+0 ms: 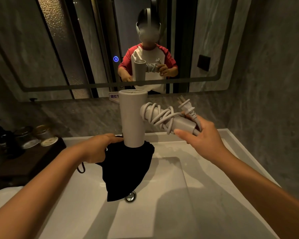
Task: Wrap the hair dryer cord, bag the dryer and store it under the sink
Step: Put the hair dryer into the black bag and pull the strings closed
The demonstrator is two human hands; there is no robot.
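Observation:
A light grey hair dryer (132, 118) stands nozzle-down over the white sink (205, 195), its barrel end inside the mouth of a black drawstring bag (128, 171). The cord (160, 114) is wound around the handle, and the plug (186, 105) sticks up at the handle's end. My right hand (199, 135) grips the handle end and the cord just below the plug. My left hand (97, 148) holds the bag's rim open at the left side of the barrel. The bag hangs down over the sink's drain (130, 197).
A dark wooden tray (29, 163) with cups and dark bottles sits on the counter at the left. The mirror (76, 49) above the sink reflects a person in a red and white shirt. Grey stone walls close in at the back and right.

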